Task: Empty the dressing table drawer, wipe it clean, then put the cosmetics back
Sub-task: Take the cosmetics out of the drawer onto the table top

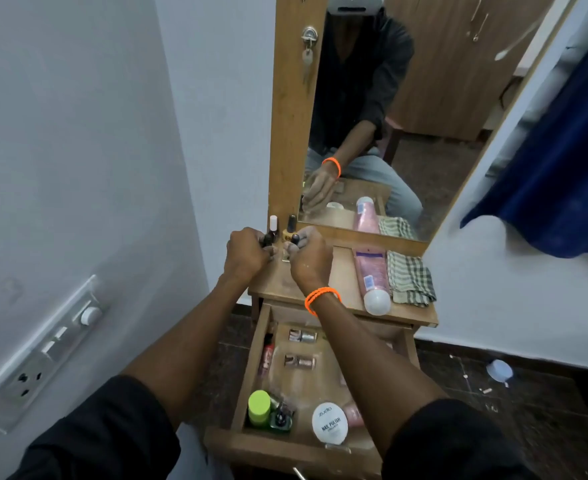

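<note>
While drawer (251, 372) stood open, lower centre:
Left hand (247, 252): gripped dark bottle (268, 239).
Right hand (309, 261): gripped black-capped bottle (295, 240).

We have the drawer (251, 368) pulled open at 6 o'clock, below the tabletop (278, 282). In it, two lipsticks (302, 336) lie at 12, a nail polish remover tub (330, 423) at 5. On top, a tube (372, 278) lies at 3, a folded cloth (410, 278) just right of it, the mirror (406, 109) behind at 12.
</note>
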